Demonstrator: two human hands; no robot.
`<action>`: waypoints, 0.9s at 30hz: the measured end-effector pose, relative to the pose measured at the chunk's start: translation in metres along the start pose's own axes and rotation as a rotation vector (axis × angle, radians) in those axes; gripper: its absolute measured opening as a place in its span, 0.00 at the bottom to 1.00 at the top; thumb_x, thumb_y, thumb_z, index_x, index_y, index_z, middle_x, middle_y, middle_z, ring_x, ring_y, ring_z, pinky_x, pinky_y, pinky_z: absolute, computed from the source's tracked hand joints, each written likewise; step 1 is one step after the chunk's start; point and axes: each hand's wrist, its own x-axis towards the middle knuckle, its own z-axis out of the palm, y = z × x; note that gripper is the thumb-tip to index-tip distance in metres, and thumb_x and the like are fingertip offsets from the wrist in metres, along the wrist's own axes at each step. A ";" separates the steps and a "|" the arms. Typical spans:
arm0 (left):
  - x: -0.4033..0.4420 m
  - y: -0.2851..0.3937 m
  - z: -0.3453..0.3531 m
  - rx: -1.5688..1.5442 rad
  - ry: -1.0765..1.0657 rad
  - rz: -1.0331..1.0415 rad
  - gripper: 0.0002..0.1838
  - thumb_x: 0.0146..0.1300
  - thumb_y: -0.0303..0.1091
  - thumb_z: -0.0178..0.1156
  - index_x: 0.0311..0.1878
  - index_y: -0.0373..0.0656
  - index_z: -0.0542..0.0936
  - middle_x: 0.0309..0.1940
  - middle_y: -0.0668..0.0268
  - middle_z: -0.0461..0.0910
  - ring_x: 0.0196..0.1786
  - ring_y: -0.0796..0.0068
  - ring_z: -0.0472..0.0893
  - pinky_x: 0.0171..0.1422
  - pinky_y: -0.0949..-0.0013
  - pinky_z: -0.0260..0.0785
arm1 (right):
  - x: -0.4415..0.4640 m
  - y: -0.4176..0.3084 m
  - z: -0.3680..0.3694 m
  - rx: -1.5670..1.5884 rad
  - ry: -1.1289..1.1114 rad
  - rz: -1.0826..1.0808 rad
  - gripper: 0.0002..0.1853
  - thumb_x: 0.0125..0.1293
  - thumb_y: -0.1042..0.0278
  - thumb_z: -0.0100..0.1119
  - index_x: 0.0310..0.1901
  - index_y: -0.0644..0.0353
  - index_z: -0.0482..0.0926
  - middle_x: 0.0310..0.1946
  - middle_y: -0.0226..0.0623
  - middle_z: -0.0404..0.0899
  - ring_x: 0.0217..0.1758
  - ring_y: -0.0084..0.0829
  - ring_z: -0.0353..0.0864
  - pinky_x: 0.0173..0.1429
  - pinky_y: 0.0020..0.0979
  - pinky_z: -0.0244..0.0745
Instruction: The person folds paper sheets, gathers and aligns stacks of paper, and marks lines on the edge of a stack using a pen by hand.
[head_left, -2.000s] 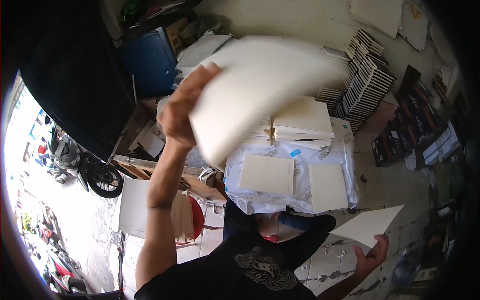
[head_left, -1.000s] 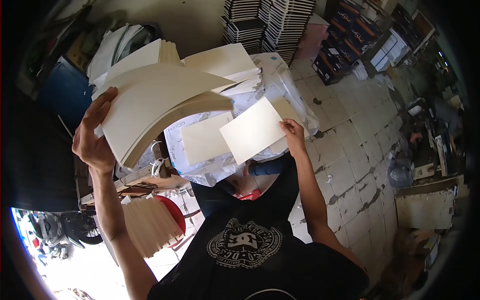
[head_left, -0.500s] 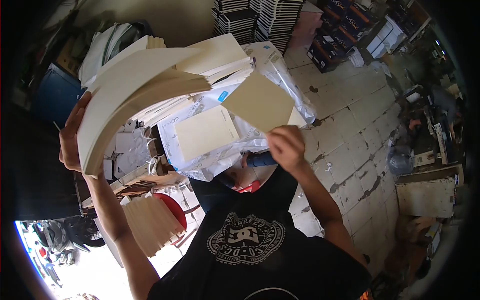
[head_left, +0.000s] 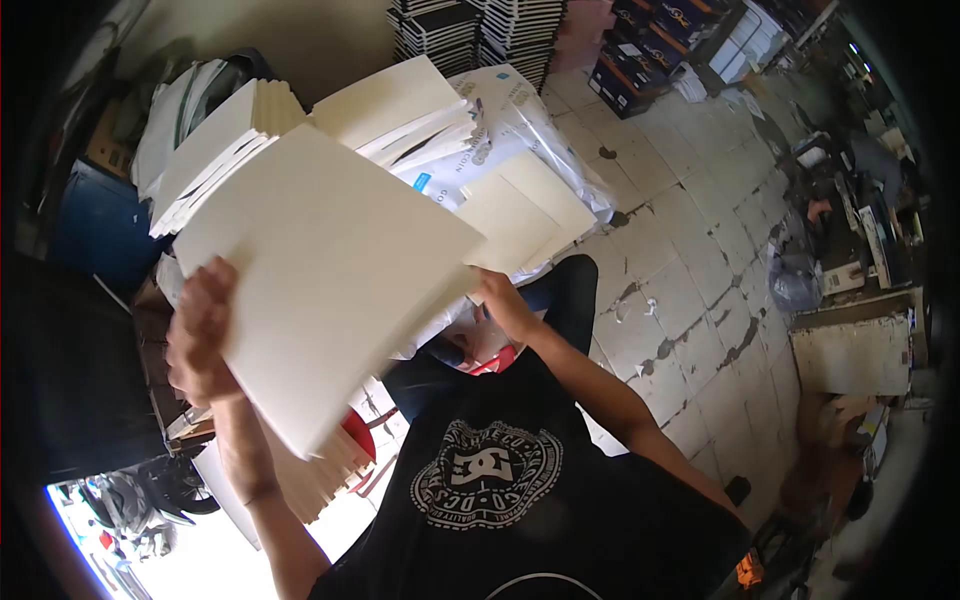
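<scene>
A large stack of cream paper sheets [head_left: 325, 250] is held at a tilt above the work surface, its top sheet facing me. My left hand [head_left: 203, 335] is closed on the stack's left edge, slightly blurred. At the opposite corner, my right hand [head_left: 505, 308] grips the edge, with its fingertips partly hidden. Beyond that hand, cream sheets [head_left: 545, 205] lie overlapping on the printed plastic wrap [head_left: 505, 105]. Behind the held stack stand more piles of cream paper, one at the middle [head_left: 390, 100] and one at the left [head_left: 225, 135].
Tall stacks of dark-covered books [head_left: 515, 45] stand at the back, with dark boxes [head_left: 640, 65] to their right. More paper [head_left: 335, 465] sits low by a red round seat [head_left: 358, 432]. Cracked floor tiles [head_left: 690, 260] extend to the right.
The bent, fanned stack has come down and right and flattened out. My right hand has let go of its single sheet, now on the wrap, and taken the stack's corner.
</scene>
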 end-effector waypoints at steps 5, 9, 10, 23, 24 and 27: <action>-0.028 0.040 0.027 -0.136 -0.500 0.100 0.09 0.56 0.24 0.68 0.41 0.41 0.82 0.43 0.47 0.84 0.54 0.48 0.82 0.62 0.56 0.75 | -0.001 -0.066 -0.001 0.940 -0.204 0.126 0.28 0.76 0.50 0.46 0.65 0.66 0.67 0.59 0.40 0.74 0.58 0.29 0.76 0.59 0.32 0.72; -0.078 0.060 0.072 -0.034 -0.056 -0.684 0.29 0.60 0.30 0.67 0.64 0.35 0.72 0.60 0.48 0.74 0.65 0.53 0.74 0.69 0.55 0.65 | -0.015 -0.080 0.008 0.489 0.141 0.135 0.23 0.72 0.60 0.56 0.62 0.64 0.70 0.47 0.33 0.77 0.51 0.21 0.76 0.53 0.27 0.73; -0.084 0.064 0.076 -0.345 0.021 -1.115 0.30 0.66 0.36 0.61 0.68 0.34 0.67 0.62 0.49 0.72 0.65 0.57 0.73 0.69 0.57 0.66 | -0.018 -0.082 0.008 0.414 0.176 0.113 0.22 0.72 0.59 0.55 0.62 0.64 0.70 0.46 0.33 0.77 0.50 0.21 0.76 0.53 0.27 0.73; -0.131 0.118 0.136 -0.685 0.317 -1.833 0.36 0.74 0.60 0.46 0.59 0.29 0.71 0.51 0.58 0.78 0.52 0.74 0.76 0.58 0.71 0.68 | -0.058 -0.038 0.008 -0.034 0.081 0.134 0.32 0.78 0.43 0.34 0.60 0.68 0.70 0.51 0.41 0.78 0.53 0.29 0.74 0.59 0.34 0.67; -0.137 0.117 0.137 -0.676 0.349 -1.772 0.33 0.75 0.58 0.45 0.57 0.30 0.73 0.50 0.60 0.78 0.52 0.76 0.75 0.57 0.72 0.68 | -0.056 -0.056 0.009 -0.104 0.022 0.144 0.32 0.78 0.43 0.35 0.61 0.68 0.70 0.50 0.41 0.78 0.53 0.28 0.73 0.58 0.33 0.67; -0.126 0.117 0.132 -0.659 0.355 -1.711 0.32 0.76 0.57 0.44 0.56 0.32 0.73 0.50 0.62 0.78 0.52 0.78 0.75 0.57 0.73 0.68 | -0.052 -0.072 0.025 0.015 0.064 -0.027 0.28 0.78 0.47 0.40 0.61 0.68 0.70 0.36 0.29 0.74 0.38 0.17 0.68 0.44 0.25 0.63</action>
